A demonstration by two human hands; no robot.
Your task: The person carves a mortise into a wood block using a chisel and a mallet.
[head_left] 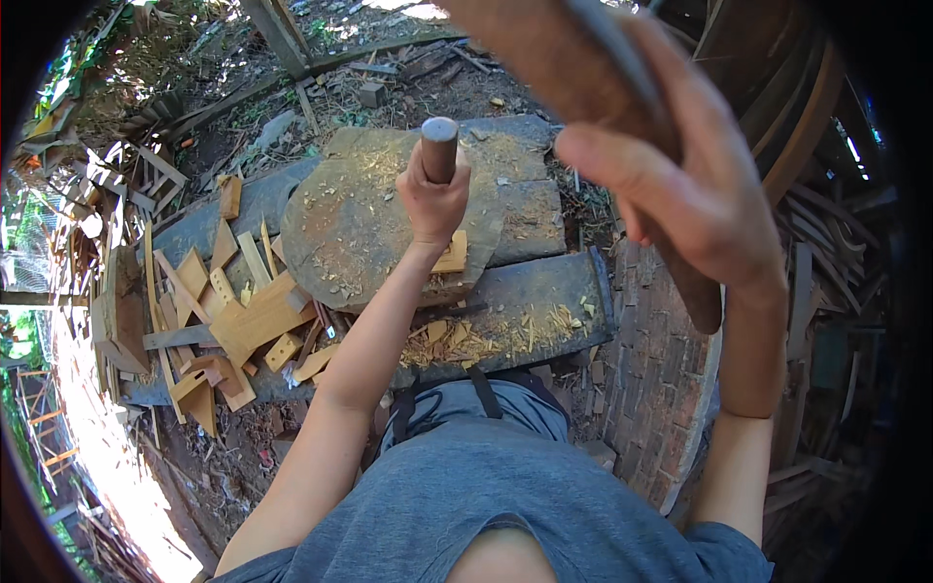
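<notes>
Debris-strewn dirt (418,92) spreads beyond a low, dark bench (559,287), with a slanting post (277,37) near the top and green plants (73,78) at upper left. Brickwork (661,360) runs along the right, beside shadowed planks (826,228); harsh sunlight (107,457) whitens the left.

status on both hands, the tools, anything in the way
Left hand gripping cylindrical handle. Right hand raised, holding brown tool. Possible clutter: shavings on round block.

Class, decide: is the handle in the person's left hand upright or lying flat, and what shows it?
Roughly upright: the brown handle rises from the closed left hand, its pale round end facing up toward the camera.
</notes>
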